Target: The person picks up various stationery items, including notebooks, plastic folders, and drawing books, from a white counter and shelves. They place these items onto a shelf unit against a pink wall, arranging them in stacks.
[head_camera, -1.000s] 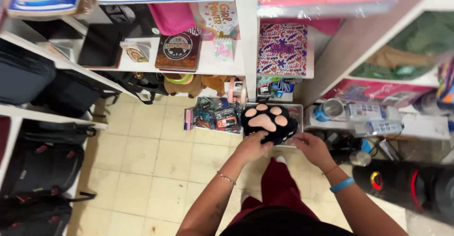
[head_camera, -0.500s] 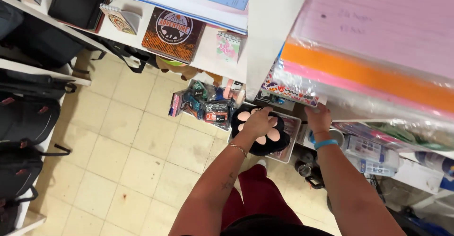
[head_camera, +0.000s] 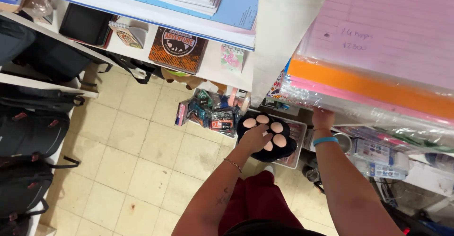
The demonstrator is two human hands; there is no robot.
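While right hand half hidden, grip untellable, left hand fingers grasping black paw plush.

Fuzzy plush paw, glossy floor tiles

A narrow aisle of pale floor tiles offers the only open passage, running from 6 o'clock up toward 11 o'clock. At 9 o'clock, dark backpacks bulge from the left-hand racks and crowd that edge. At 12 o'clock a white shelf loaded with notebooks overhangs the lower bins, while a plastic-wrapped stack of paper (pink and orange) juts out at 2 o'clock, hiding most of the right hand. The left hand rests on a black plush paw filling the clear bin at centre, with packaged goods just beside it at 11 o'clock.
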